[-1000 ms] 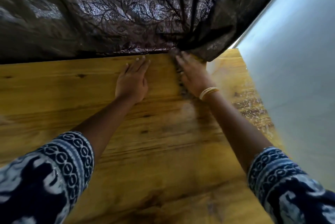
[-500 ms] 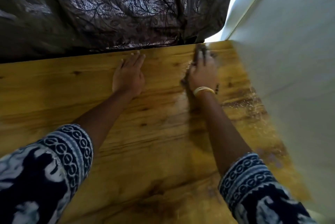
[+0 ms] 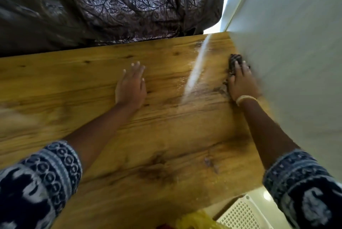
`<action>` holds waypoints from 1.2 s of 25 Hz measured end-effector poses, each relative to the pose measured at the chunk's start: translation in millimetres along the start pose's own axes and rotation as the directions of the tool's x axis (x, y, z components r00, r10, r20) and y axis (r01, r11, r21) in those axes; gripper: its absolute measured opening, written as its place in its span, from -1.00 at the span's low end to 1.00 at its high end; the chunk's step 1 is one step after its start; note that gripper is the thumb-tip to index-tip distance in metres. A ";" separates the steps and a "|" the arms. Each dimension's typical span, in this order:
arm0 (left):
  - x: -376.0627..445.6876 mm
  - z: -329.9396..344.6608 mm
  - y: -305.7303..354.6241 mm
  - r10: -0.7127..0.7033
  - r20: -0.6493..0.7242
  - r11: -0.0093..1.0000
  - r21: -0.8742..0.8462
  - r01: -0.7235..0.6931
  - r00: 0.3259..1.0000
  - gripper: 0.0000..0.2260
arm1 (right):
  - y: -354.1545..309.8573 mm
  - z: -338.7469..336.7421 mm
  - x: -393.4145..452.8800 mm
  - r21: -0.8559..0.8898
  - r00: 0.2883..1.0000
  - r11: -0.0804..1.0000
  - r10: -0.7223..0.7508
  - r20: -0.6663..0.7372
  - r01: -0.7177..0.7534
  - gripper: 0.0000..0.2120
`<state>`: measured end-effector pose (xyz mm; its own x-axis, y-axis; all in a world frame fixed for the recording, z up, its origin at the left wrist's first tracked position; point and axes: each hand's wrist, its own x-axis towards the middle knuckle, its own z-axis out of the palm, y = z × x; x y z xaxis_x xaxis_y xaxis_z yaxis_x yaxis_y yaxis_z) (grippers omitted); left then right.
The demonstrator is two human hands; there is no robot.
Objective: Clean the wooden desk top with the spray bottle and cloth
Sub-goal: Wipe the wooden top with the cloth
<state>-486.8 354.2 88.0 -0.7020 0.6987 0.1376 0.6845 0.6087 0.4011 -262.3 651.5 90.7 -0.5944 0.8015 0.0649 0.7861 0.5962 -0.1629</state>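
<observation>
The wooden desk top (image 3: pixel 92 99) fills the middle of the head view, with wet streaks and a bright strip of light near its right end. My right hand (image 3: pixel 241 82) presses a dark cloth (image 3: pixel 234 61) flat on the desk, hard against the white wall; only the cloth's far end shows past my fingers. My left hand (image 3: pixel 131 85) lies flat on the wood with its fingers apart and holds nothing. No spray bottle is in view.
A dark leaf-patterned curtain (image 3: pixel 129 2) hangs along the desk's far edge. A white wall (image 3: pixel 296 62) bounds the desk on the right. Below the near right corner stand a white perforated basket (image 3: pixel 240 214) and something yellow (image 3: pixel 196 220).
My right hand has slid the cloth from the far edge by the curtain rightwards to the wall. The left hand has stayed flat in place. The view has shifted right.
</observation>
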 end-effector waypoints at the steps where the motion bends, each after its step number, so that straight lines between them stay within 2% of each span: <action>1: -13.8 -0.8 -2.5 -0.003 0.016 1.000 0.017 0.003 1.000 -0.57 | 12.9 -0.3 -15.2 -0.002 1.000 1.000 0.023 -0.010 -0.023 -0.41; 3: -41.9 -3.9 -7.9 -0.052 0.015 0.998 0.043 0.051 0.999 -0.55 | 11.6 5.3 -35.1 -0.007 0.992 0.992 0.126 -0.028 -0.126 -0.41; 5: -66.2 -9.3 -10.5 -0.120 -0.022 0.991 0.053 0.121 0.993 -0.55 | -23.1 5.8 -31.6 0.027 0.962 0.963 0.268 -0.045 -0.267 -0.42; 6: -76.3 -11.8 -10.2 -0.136 -0.034 0.988 0.064 0.138 0.990 -0.55 | -47.1 4.2 -28.5 0.043 0.956 0.956 0.290 -0.036 -0.289 -0.41; 7: -86.3 -14.4 -10.0 -0.141 -0.044 0.986 0.081 0.144 0.989 -0.55 | -73.1 4.0 -29.3 0.044 0.971 0.970 0.238 -0.012 -0.237 -0.41; 9: -101.3 -18.4 -9.5 -0.134 -0.065 0.985 0.100 0.141 0.989 -0.55 | -127.8 13.3 -48.1 0.027 1.000 1.000 0.014 -0.005 -0.014 -0.41; 11: -113.7 -19.0 -7.5 -0.158 -0.095 0.983 0.083 0.166 0.983 -0.56 | -178.2 24.5 -84.8 0.061 0.966 0.964 -0.260 0.009 0.259 -0.43; 12: -120.0 -17.1 -6.2 -0.167 -0.100 0.981 0.080 0.176 0.981 -0.57 | -193.5 29.0 -105.8 0.072 0.906 0.905 -0.422 0.040 0.418 -0.43; 14: -128.2 -13.7 -1.8 -0.169 -0.081 0.979 0.100 0.177 0.982 -0.56 | -195.3 30.6 -125.8 0.090 0.704 0.713 -0.701 0.114 0.696 -0.45; 15: -129.9 -11.7 -0.3 -0.178 -0.066 0.976 0.115 0.184 0.982 -0.56 | -185.5 28.8 -117.2 0.087 0.603 0.617 -0.785 0.142 0.782 -0.45; 16: -131.0 -9.5 -0.2 -0.193 -0.053 0.972 0.127 0.199 0.980 -0.55 | -172.7 25.9 -103.2 0.073 0.564 0.575 -0.815 0.133 0.815 -0.43; 17: -132.4 -8.0 0.4 -0.211 -0.043 0.967 0.134 0.215 0.977 -0.54 | -156.9 23.1 -88.7 0.051 0.599 0.607 -0.792 0.122 0.793 -0.41; 20: -132.6 -9.0 1.4 -0.234 -0.034 0.961 0.142 0.236 0.972 -0.54 | -86.3 15.4 -48.7 -0.001 0.866 0.869 -0.493 0.075 0.495 -0.34; 22: -132.5 -9.1 2.2 -0.228 -0.055 0.963 0.136 0.234 0.972 -0.55 | -31.2 8.6 -43.9 0.007 0.953 0.953 -0.302 0.017 0.302 -0.36; 25: -133.7 -6.8 2.6 -0.225 -0.060 0.962 0.143 0.232 0.972 -0.55 | 2.1 6.2 -67.7 -0.024 1.000 1.000 -0.006 0.012 0.006 -0.42; 28: -133.8 -5.8 2.1 -0.232 -0.057 0.960 0.149 0.238 0.971 -0.54 | -44.5 5.1 -80.1 0.004 0.968 0.968 0.252 -0.019 -0.252 -0.42; 29: -133.3 -5.2 1.6 -0.226 -0.056 0.961 0.148 0.231 0.973 -0.54 | -67.8 3.7 -87.1 0.028 0.964 0.964 0.265 -0.004 -0.265 -0.41; 30: -133.7 -4.9 1.3 -0.223 -0.054 0.962 0.149 0.229 0.973 -0.54 | -93.1 6.1 -99.5 0.040 0.979 0.978 0.204 0.009 -0.204 -0.41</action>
<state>-393.0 259.7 74.6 -0.8465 0.5241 0.0930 0.5272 0.8014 0.2826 -277.4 515.9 93.4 -0.4232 0.9058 0.0214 0.8835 0.4178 -0.2117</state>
